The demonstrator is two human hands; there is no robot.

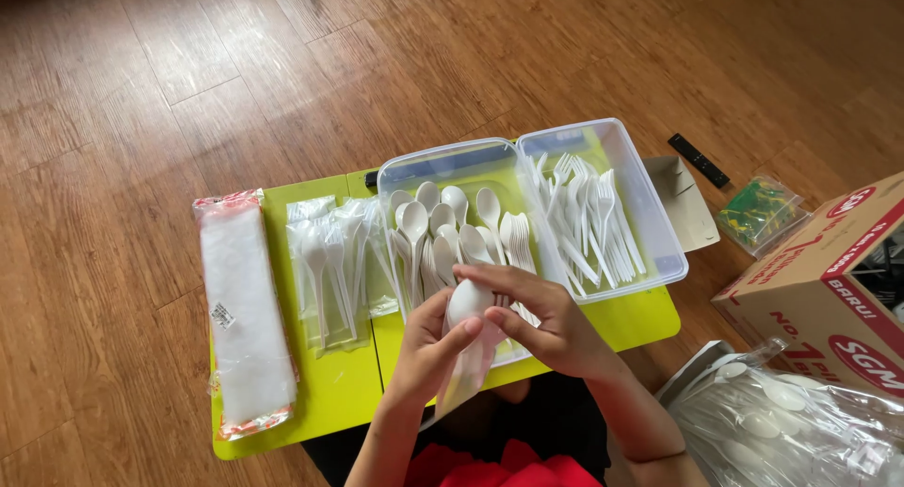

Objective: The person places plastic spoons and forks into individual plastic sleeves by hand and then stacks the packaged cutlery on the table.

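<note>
- A white plastic spoon (468, 301) is held bowl-up over the near edge of a small lime-green table (330, 393); a clear plastic sleeve (463, 374) hangs below it
- The spoon is pinched between the left hand (428, 341) and the right hand (541, 317), both closed on it and touching each other
- Just behind, a clear plastic container (414, 162) is filled with white spoons; a second clear container (650, 214) beside it holds white plastic forks (589, 219)
- Sleeved spoon packets (330, 261) and a long white bag (245, 317) are laid to the left; a cardboard box (829, 280) stands on the wooden floor (141, 91)
</note>
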